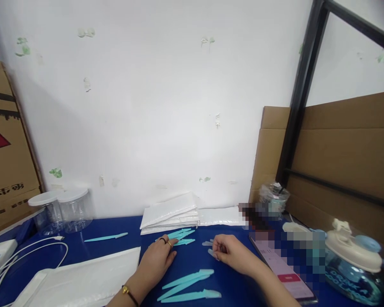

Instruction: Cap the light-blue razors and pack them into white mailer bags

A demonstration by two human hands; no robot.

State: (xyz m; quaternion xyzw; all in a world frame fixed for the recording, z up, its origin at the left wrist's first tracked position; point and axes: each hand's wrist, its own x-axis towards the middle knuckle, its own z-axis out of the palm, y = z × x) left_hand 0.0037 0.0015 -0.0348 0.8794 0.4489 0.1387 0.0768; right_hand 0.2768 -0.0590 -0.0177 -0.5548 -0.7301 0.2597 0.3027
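Note:
Several teal eyebrow razors lie in a loose pile at the middle of the blue table. My left hand rests at the near left side of this pile, its thumb apart from the other fingers and its fingertips partly hidden. To the right, my right hand has its fingers curled together at small translucent blade caps; one cap touches the fingertips, and the exact grip is partly hidden. Three more teal razors lie closer to me, between my forearms. A single razor lies apart at the left.
White padded mailers are stacked against the wall, and a larger one lies front left. Two clear lidded jars and a white cable are at left. At right are a phone, a drink bottle and a black metal frame.

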